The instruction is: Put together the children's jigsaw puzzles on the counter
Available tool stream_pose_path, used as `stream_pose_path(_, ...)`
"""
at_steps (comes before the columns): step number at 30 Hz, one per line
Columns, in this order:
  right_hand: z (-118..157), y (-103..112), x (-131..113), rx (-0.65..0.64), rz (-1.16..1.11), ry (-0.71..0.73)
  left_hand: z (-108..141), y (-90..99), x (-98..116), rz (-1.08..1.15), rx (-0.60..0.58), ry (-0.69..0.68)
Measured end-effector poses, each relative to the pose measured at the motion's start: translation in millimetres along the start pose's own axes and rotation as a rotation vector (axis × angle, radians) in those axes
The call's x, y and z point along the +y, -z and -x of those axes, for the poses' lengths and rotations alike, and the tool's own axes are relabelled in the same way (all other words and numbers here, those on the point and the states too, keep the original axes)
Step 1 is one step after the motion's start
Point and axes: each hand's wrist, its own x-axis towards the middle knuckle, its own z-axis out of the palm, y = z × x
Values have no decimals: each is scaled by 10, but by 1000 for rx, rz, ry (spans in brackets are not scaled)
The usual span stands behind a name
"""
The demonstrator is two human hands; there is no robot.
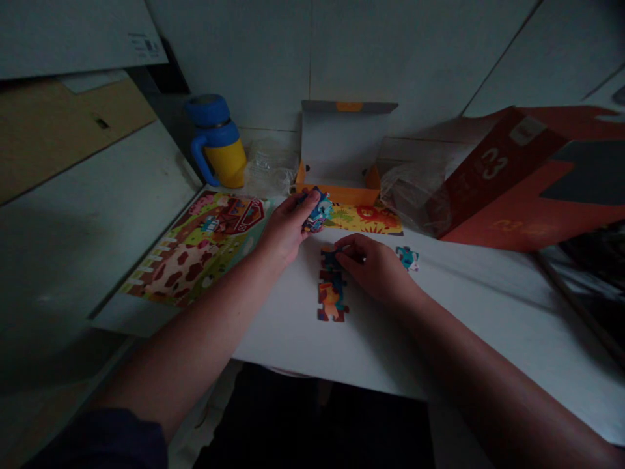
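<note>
My left hand [293,225] is closed round a stack of puzzle pieces [319,212], held above the table with the thumb on top. Below it, my right hand [371,264] pinches at a dark blue puzzle piece [331,259]. That piece lies at the upper end of a short column of puzzle pieces [333,298] showing an orange figure; whether it is fully joined I cannot tell. A loose teal-and-white puzzle piece [407,258] lies on the table just right of my right hand.
A finished farm puzzle [195,254] lies at left, near a blue-and-yellow mug [219,143]. Behind my hands stands an open orange box [342,194], with a yellow picture strip [371,220] before it. Clear plastic packaging [415,192] and a large red box [532,182] stand right on the white table [288,332].
</note>
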Motion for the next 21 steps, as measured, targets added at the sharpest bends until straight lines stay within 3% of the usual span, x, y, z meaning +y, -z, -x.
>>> stream_pose_path(13, 21, 29, -96, -24, 325, 134, -2, 8, -10, 3, -4, -10)
stream_pose_path(21, 59, -1, -135, -25, 395, 135, -15, 18, -31, -9, -16, -17)
